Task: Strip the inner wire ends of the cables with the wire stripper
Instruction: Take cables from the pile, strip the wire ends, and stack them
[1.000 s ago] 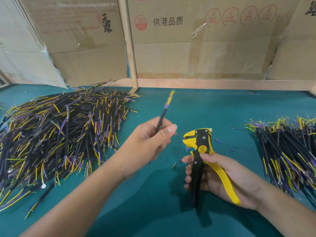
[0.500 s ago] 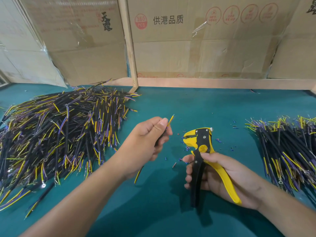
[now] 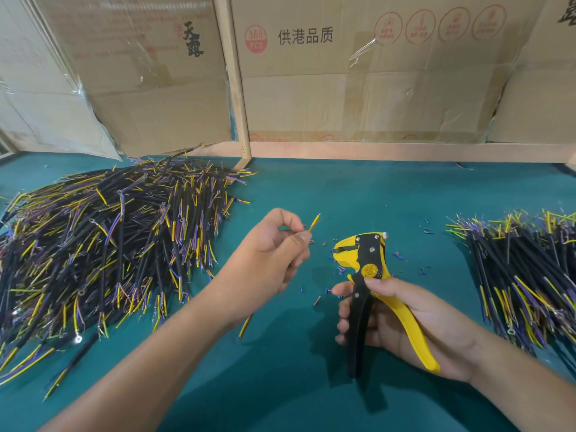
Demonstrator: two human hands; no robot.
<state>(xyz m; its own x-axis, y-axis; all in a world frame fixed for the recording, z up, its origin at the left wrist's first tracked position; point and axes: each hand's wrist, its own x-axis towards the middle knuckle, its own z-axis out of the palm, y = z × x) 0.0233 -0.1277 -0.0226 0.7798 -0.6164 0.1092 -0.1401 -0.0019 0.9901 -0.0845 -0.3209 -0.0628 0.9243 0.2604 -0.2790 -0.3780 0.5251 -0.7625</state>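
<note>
Left hand (image 3: pixel 268 254) has re-pinched cable (image 3: pixel 314 222) near its yellow tip.
Right hand (image 3: pixel 402 319) grips stripper (image 3: pixel 364 275); risk: short tip misses the jaws.

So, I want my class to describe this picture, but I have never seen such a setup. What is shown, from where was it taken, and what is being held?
There is no machine here, only a person's two bare hands, filmed by a camera worn on the head, looking forward and down. The left hand pinches one cable, whose yellow wire end sticks out past the fingers. The right hand grips a yellow and black wire stripper, not touching the wire. On the green table lie two piles of cables, a large one on the left and another on the right, with small insulation scraps between them. Cardboard boxes stand behind.
</note>
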